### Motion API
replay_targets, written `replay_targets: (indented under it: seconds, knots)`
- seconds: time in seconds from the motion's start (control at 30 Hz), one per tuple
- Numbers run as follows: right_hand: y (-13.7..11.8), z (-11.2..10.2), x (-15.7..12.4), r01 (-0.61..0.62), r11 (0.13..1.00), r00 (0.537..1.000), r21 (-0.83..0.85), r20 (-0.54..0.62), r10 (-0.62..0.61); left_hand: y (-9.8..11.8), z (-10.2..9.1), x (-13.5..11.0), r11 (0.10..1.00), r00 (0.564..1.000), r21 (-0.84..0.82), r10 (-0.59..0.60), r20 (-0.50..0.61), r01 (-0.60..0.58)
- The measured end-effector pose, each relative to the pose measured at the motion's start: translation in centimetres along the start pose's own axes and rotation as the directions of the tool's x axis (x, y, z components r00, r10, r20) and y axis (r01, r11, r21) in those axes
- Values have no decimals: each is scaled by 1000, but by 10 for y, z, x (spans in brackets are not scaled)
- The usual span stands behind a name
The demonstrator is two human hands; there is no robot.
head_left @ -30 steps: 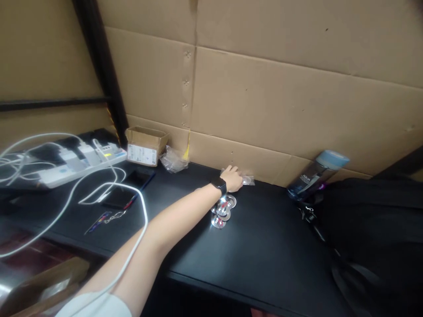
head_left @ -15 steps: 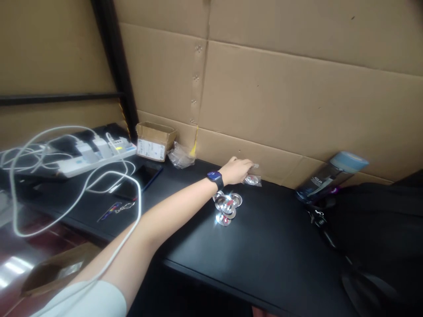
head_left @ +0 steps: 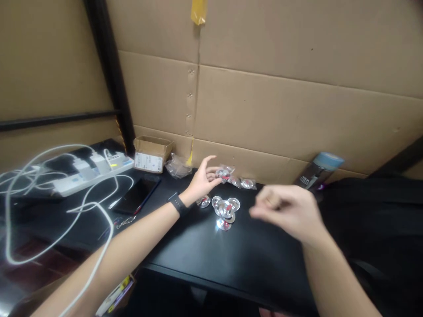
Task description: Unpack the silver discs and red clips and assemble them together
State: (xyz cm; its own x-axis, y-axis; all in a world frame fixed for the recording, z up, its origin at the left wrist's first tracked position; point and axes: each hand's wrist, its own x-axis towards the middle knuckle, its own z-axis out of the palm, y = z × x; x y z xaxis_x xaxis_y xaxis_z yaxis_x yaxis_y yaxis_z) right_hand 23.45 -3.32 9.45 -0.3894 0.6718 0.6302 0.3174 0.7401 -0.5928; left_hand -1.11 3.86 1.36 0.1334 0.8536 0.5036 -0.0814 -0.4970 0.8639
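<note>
Left hand [head_left: 200,182], right hand [head_left: 292,212], above bench [head_left: 198,251].
Left: arm outstretched, grip clamped on wrapped disc [head_left: 224,174]. Right: curled, blurred; grip cannot be told.

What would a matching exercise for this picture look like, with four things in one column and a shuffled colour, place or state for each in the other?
Things:
1. Left hand
2. Bottle lid
3. Open cardboard box
4. Loose shiny discs

Descriptions:
A. Has a white label on its front
B. Mostly overlapping on the black table
C. Holding a shiny piece in clear plastic
D. Light blue

Pairs: 1-C, 2-D, 3-A, 4-B
</note>
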Motion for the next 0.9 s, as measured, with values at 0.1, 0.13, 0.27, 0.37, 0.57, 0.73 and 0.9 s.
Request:
replay_targets:
  seconds: [0.1, 0.13, 0.27, 0.37, 0.57, 0.73, 0.9]
  knots:
    - [31, 25, 5, -246, 960, 966, 138, -44, 254, -2, 2, -18, 998, 998, -36, -59, 16, 59]
    - [43, 35, 6, -298, 924, 945, 239, -65, 321, -2, 3, -21, 997, 997, -34, -69, 38, 71]
    - [70, 64, -4, -372, 796, 915, 477, 42, 402, 5, 6, -26, 997, 987, -38, -64, 150, 71]
    - [71, 68, -14, -387, 760, 906, 522, 61, 419, 10, 8, -27, 998, 980, -13, -51, 193, 54]
    - [65, 65, -21, -350, 775, 918, 525, 26, 397, 14, 8, -30, 998, 974, 48, -38, 223, 28]
    - [64, 71, -23, -339, 796, 914, 501, -23, 404, 15, 10, -31, 995, 970, 100, -44, 239, 21]
    - [60, 70, -24, -299, 853, 925, 429, -88, 369, 20, 9, -32, 994, 970, 106, -36, 240, 11]
